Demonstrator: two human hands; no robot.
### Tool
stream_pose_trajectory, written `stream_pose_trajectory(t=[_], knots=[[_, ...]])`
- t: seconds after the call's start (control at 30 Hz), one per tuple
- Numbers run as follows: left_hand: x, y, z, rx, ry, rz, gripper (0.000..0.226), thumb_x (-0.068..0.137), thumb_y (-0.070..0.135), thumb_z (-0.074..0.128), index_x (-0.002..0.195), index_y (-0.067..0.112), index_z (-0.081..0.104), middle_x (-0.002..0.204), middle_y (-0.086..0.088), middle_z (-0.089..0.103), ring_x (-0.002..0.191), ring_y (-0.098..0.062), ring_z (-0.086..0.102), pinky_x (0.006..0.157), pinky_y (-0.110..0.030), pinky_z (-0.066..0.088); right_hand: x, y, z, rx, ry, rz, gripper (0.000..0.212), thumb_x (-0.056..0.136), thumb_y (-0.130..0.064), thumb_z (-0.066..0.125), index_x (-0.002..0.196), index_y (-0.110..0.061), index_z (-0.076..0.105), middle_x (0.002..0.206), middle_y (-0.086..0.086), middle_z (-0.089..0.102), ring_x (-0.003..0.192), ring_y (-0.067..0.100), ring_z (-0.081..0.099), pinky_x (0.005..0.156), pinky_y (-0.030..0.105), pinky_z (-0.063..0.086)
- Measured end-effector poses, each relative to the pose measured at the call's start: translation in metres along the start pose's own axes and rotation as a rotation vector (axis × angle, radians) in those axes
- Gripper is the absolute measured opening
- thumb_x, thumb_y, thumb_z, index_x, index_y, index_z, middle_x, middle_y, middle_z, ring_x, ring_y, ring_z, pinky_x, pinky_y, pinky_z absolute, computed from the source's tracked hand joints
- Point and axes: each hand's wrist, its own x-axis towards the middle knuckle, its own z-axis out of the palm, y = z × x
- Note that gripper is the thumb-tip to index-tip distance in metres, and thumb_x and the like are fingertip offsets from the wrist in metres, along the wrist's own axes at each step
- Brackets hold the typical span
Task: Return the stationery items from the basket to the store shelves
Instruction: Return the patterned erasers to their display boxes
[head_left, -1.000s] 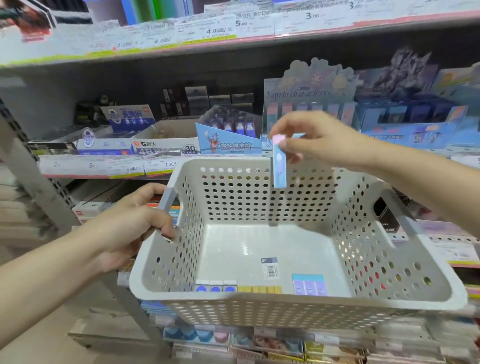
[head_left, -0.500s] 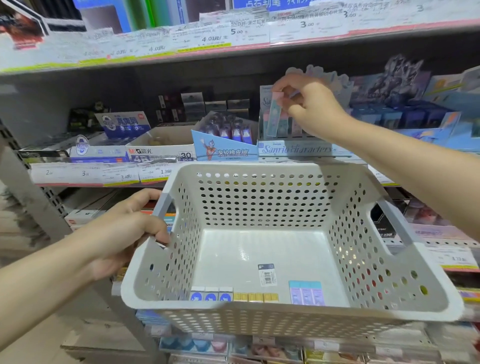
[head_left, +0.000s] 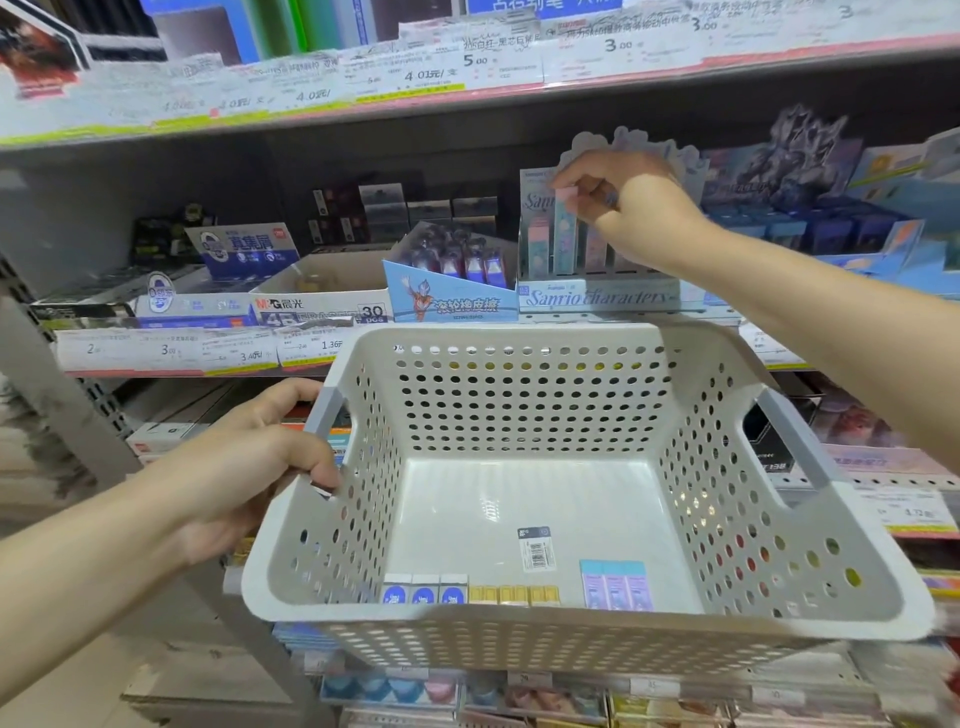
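Store shelves (head_left: 467, 111), stocked with price tags. Left hand (head_left: 244, 467) grips basket (head_left: 571, 631) by its handle. Right hand (head_left: 618, 197) pinches pastel eraser (head_left: 565, 234) into display box (head_left: 597, 299). Risk: eraser likely misses its slot, toppling neighbours; tilted basket could spill the remaining erasers (head_left: 615, 584).

- Left hand (head_left: 249, 467) is gripping the left handle of the white perforated basket (head_left: 519, 395).
- Right hand (head_left: 618, 192) is pinching the top of a slim pastel eraser pack (head_left: 565, 234), standing upright in the Sanrio display box (head_left: 597, 299) on the shelf.
- Lying along the basket's near wall: three blue-labelled erasers (head_left: 423, 595), yellow erasers (head_left: 513, 595), pastel packs (head_left: 615, 584); a barcode sticker (head_left: 536, 548) is showing on the floor.
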Motion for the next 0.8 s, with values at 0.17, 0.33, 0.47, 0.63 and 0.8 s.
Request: stream_pose_trajectory(t=[0.17, 0.33, 0.47, 0.63, 0.8], knots=[[-0.001, -0.001, 0.001, 0.000, 0.004, 0.000, 0.058, 0.044, -0.004, 0.056, 0.096, 0.021, 0.059, 0.063, -0.019, 0.064, 0.054, -0.034, 0.060, 0.058, -0.043, 0.053, 0.000, 0.006, -0.003, 0.008, 0.000, 0.044, 0.024, 0.095, -0.008, 0.051, 0.113, -0.013, 0.065, 0.098, 0.002, 0.058, 0.086, 0.013, 0.051, 0.075, 0.010, 0.039], [-0.002, -0.001, 0.000, -0.003, 0.007, 0.001, 0.057, 0.043, -0.004, 0.056, 0.095, 0.021, 0.060, 0.063, -0.018, 0.064, 0.053, -0.033, 0.060, 0.055, -0.040, 0.054, -0.005, 0.006, 0.000, 0.018, -0.041, 0.041, 0.023, 0.093, -0.010, 0.056, 0.113, -0.014, 0.067, 0.103, 0.003, 0.064, 0.089, 0.013, 0.056, 0.079, 0.007, 0.044], [-0.002, -0.001, 0.000, -0.017, 0.003, -0.001, 0.056, 0.044, -0.004, 0.056, 0.093, 0.023, 0.061, 0.063, -0.018, 0.064, 0.048, -0.029, 0.060, 0.053, -0.037, 0.053, -0.008, 0.006, 0.002, 0.000, -0.042, -0.017, 0.023, 0.092, -0.011, 0.058, 0.111, -0.013, 0.070, 0.113, 0.005, 0.064, 0.091, 0.011, 0.055, 0.085, 0.018, 0.045], [-0.002, -0.001, 0.000, -0.025, -0.001, -0.004, 0.056, 0.044, -0.004, 0.056, 0.093, 0.023, 0.060, 0.063, -0.018, 0.065, 0.049, -0.030, 0.061, 0.052, -0.038, 0.053, -0.011, 0.006, 0.001, -0.074, -0.084, -0.029, 0.038, 0.086, 0.007, 0.043, 0.109, -0.006, 0.071, 0.121, 0.009, 0.061, 0.112, 0.023, 0.054, 0.095, 0.019, 0.038], [-0.003, 0.000, 0.001, -0.012, -0.002, -0.005, 0.056, 0.044, -0.004, 0.057, 0.093, 0.023, 0.061, 0.067, -0.019, 0.066, 0.054, -0.033, 0.063, 0.056, -0.042, 0.055, -0.011, 0.005, 0.001, -0.079, -0.096, -0.026, 0.050, 0.079, 0.014, 0.035, 0.111, -0.003, 0.069, 0.121, 0.010, 0.062, 0.117, 0.022, 0.052, 0.097, 0.017, 0.034]])
